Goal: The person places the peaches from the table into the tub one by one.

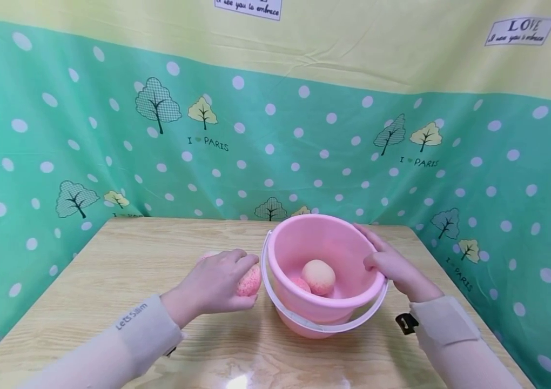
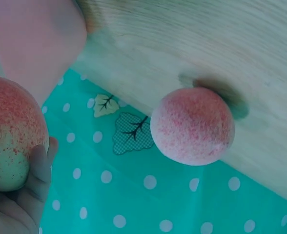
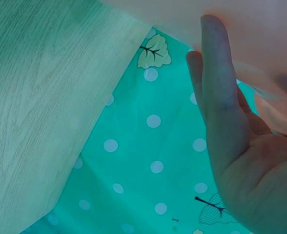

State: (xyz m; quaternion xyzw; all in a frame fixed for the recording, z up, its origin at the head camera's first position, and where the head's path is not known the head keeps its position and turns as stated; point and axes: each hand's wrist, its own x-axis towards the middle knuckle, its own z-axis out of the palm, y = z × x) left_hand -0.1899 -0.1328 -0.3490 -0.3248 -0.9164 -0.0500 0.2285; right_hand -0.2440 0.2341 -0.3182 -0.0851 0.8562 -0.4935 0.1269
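Observation:
My left hand (image 1: 217, 281) holds a speckled pink peach (image 1: 248, 282) just left of a pink bucket (image 1: 304, 319). In the left wrist view, fingers curl round that peach (image 2: 11, 131), which is red above and pale green below. Another peach (image 2: 192, 126) sits on the table, mostly hidden behind the left hand in the head view. With the thumb inside and fingers outside, my right hand (image 1: 397, 267) grips the bucket's right rim. The bucket tilts toward me. Inside lie a pale peach (image 1: 318, 277) and a pinker one (image 1: 301, 284), partly hidden by the rim.
The bucket's white handle (image 1: 324, 327) hangs down over its near side. A light wood table (image 1: 149, 254) carries everything. Behind and beside it hangs a green and yellow curtain (image 1: 324, 124) with dots and trees.

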